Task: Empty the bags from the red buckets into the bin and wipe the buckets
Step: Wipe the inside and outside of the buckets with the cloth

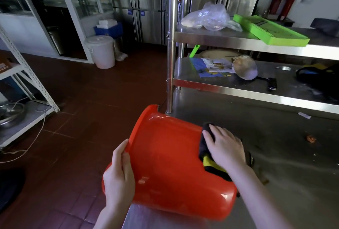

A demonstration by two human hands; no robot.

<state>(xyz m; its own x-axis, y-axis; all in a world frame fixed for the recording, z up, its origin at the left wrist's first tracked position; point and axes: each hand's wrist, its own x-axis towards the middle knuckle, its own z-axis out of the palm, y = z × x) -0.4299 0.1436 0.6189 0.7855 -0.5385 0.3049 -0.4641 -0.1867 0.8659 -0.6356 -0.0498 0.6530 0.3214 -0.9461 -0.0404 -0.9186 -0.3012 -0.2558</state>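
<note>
The red bucket point(170, 162) lies on its side at the lower centre of the frame, its base end resting on the corner of the steel table point(286, 164) and its open rim hanging out over the red tiled floor point(77, 100). The left hand point(119, 175) is curled around the rim, thumb on the outer wall. The right hand point(225, 146) lies flat, fingers spread, pressing a dark cloth with a yellow edge point(209, 157) against the bucket's base end.

What worries me is the balance. Much of the bucket seems to overhang the table edge, so if the left hand slackens while the right pushes the cloth, it could roll or tip off onto the tiles. The plastic looks glossy, maybe wet, which would make that grip less sure. The cloth is bunched and held only by palm pressure; a hard stroke could slide it off. There is also a small orange scrap point(311, 138) and some smears on the table at the right of the frame, which the cloth or bucket could pick up again.

As for writing, I can read nothing. The printed packet point(218, 66) on the lower shelf, the blue tags point(129, 11) on the steel doors at upper centre and the label on the white lidded tub point(101, 51) are all too blurred. The bucket shows no brand.
</note>
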